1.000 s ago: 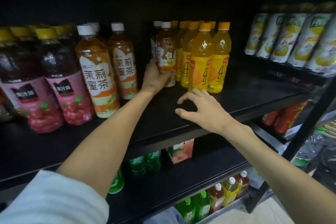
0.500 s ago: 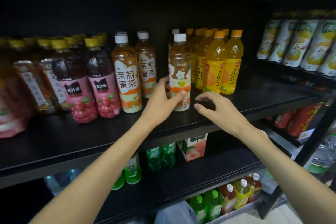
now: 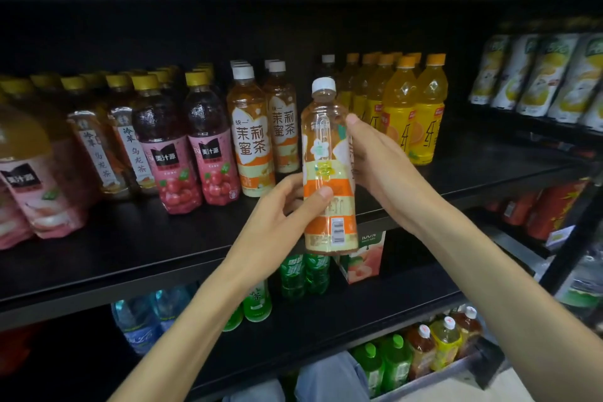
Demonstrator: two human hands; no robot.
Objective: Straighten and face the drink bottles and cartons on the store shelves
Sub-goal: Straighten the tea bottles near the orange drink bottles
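Observation:
A white-capped jasmine tea bottle is held upright in front of the black shelf, its barcode side toward me. My left hand grips its lower part, thumb across the orange label. My right hand holds its upper right side with the fingers wrapped behind. Two more jasmine tea bottles stand on the shelf to the left, labels forward. Orange juice bottles stand in rows behind my right hand.
Red cherry drink bottles, oolong tea bottles and pink peach drinks fill the shelf's left. Pale bottles line the right-hand unit. Below are green bottles, a peach carton, water bottles and mixed bottles.
The tea bottle has come off the shelf toward me and been raised. My right hand left the shelf edge and took hold of the bottle's upper side; the camera drew back.

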